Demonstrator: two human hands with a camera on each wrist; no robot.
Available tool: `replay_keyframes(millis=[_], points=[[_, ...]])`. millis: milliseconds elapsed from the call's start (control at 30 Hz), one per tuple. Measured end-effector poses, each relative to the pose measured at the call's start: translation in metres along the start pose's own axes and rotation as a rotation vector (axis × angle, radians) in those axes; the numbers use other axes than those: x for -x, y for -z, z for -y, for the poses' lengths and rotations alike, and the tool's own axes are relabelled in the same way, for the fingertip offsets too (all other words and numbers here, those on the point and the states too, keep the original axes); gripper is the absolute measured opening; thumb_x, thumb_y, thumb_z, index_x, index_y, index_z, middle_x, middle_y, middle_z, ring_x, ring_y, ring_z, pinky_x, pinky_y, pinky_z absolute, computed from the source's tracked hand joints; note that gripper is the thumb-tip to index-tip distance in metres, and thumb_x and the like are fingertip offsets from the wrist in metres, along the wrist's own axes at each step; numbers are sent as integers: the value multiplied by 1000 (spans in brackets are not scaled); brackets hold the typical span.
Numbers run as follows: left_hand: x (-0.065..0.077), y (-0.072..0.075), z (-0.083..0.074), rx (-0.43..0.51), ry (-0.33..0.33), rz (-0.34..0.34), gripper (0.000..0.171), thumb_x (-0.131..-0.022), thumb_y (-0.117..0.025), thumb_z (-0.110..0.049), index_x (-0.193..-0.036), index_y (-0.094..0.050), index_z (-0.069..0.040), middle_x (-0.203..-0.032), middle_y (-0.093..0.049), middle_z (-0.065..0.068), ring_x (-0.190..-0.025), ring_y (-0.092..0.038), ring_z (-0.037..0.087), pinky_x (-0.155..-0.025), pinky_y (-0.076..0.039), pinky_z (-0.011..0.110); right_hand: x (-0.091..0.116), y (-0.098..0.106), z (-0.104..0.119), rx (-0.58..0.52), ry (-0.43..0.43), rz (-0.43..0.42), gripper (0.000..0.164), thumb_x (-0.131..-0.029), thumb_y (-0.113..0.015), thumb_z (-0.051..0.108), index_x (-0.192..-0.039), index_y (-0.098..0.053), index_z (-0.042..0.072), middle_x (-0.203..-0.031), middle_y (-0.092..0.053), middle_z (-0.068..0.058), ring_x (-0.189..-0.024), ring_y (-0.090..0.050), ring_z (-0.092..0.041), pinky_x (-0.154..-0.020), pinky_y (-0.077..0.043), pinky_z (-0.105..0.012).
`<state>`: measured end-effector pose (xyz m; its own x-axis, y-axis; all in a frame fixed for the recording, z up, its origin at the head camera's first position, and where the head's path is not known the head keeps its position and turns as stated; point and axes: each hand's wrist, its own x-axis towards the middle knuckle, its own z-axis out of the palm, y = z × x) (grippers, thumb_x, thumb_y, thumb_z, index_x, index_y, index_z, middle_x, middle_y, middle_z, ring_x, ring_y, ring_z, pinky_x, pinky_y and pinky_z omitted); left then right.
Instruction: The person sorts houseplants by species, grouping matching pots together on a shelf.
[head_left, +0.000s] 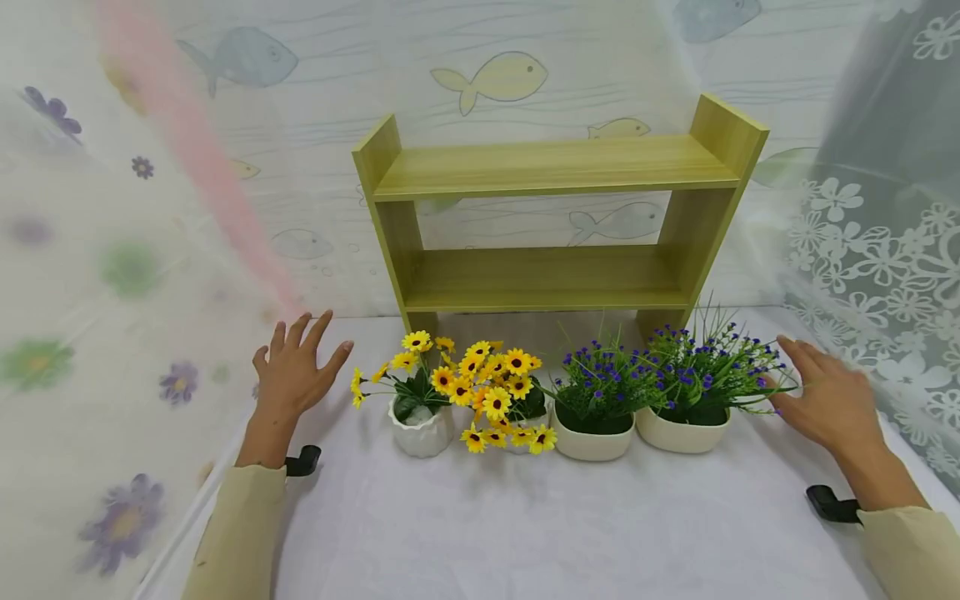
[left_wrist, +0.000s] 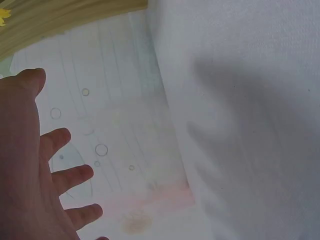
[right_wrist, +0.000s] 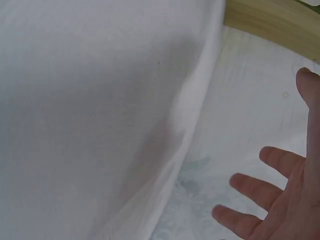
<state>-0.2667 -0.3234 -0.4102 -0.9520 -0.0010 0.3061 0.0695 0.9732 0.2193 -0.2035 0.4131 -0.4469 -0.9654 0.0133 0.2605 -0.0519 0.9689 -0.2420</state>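
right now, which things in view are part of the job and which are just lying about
Probably part of the job:
left hand and right hand, both empty
two yellow-flowered plants
two purple-flowered plants
wooden shelf, standing behind the plants

Probably just surroundings:
fish-print backdrop
lace curtain
white tablecloth, under the plants

I get the head view looking fwd & down from over the near side, far enough back for L hand [head_left: 296, 371], R hand [head_left: 832, 404], table [head_left: 450, 542] & shelf [head_left: 555, 167]. L wrist view sits close at L hand, facing the backdrop [head_left: 337, 75], rolled so table's at pic right; R wrist mirrors it, table at pic left. Each shares hand, backdrop &, prob., shelf edge w/ head; wrist pics dim.
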Motion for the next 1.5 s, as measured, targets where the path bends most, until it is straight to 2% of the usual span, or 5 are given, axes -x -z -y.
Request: replay_keyframes(millis=[200, 700, 1000, 1300, 1500], points=[[0, 6, 1, 62, -47, -109, 72, -106, -52, -59, -164, -41, -19, -164, -39, 23, -152, -28, 54, -109, -23, 81, 6, 9, 4, -74, -16, 24, 77, -102, -65, 33, -164, -32, 1, -148, -42, -45, -124, -42, -71, -95, -36, -82], [-6, 41, -22, 328, -256, -348, 50, -100, -74, -29, -144, -62, -8, -147, -53, 17, -132, -54, 40, -100, -47, 63, 31, 30, 24, -123, 46, -65, 58, -97, -76, 31, -137, -59, -8, -133, -56, -45, -119, -50, -67, -91, -40, -78], [-32, 83, -55, 396, -388, -458, 46, -98, -75, -22, -141, -64, -11, -143, -56, 12, -131, -55, 30, -101, -48, 53, 56, 38, 44, -134, 43, 36, 58, -95, -78, 40, -128, -67, -6, -126, -64, -38, -111, -58, -61, -78, -48, -72], [-55, 128, -94, 442, -559, -563, 45, -98, -73, -21, -140, -64, -11, -143, -54, 14, -129, -57, 26, -96, -48, 45, 68, 33, 68, -219, 134, 17, 49, -89, -86, 33, -124, -72, 3, -126, -70, -27, -116, -61, -53, -79, -51, -69], [-74, 144, -114, 387, -634, -618, 48, -99, -71, -27, -143, -62, -12, -149, -47, 19, -133, -55, 27, -95, -50, 43, 73, 25, 76, -256, 198, -28, 45, -84, -91, 29, -122, -75, 11, -123, -73, -16, -109, -70, -34, -77, -58, -36]])
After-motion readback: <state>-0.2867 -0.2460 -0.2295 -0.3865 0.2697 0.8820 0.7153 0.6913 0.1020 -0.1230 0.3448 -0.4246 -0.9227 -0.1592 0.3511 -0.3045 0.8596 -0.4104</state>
